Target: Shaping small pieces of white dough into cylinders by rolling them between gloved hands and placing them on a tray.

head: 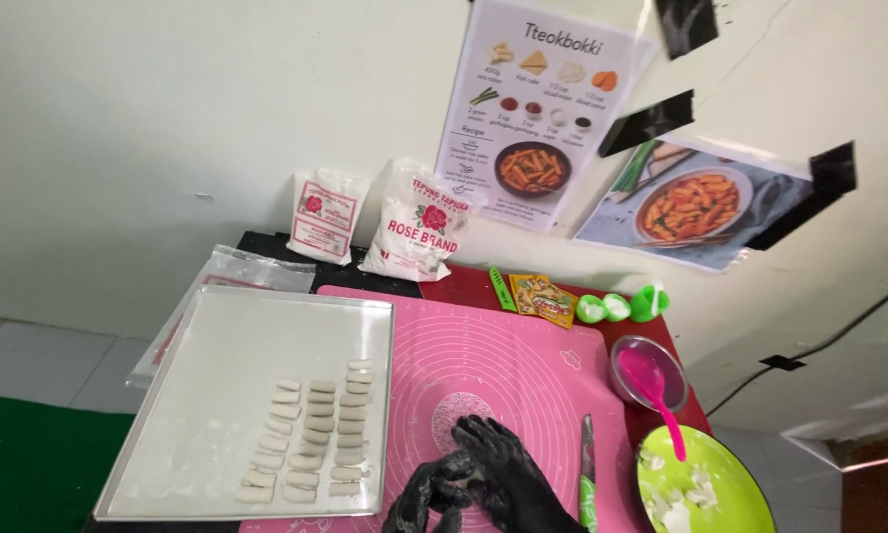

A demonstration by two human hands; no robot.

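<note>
Both my hands wear black gloves and meet over the near part of a pink silicone mat [503,345]. My left hand [426,494] and my right hand [508,474] press together; a pale bit of dough seems to sit between the fingers, mostly hidden. To the left, a metal baking tray [237,345] holds several short white dough sticks [316,434] in three rows. A knife with a green handle [588,469] lies on the mat just right of my right hand.
A lime-green plate [740,494] with dough scraps sits at the right, a small bowl with a pink spatula [651,380] behind it. Two white flour bags [419,227], seasoning packets [543,296] and green measuring spoons [622,306] stand by the wall, under taped recipe sheets.
</note>
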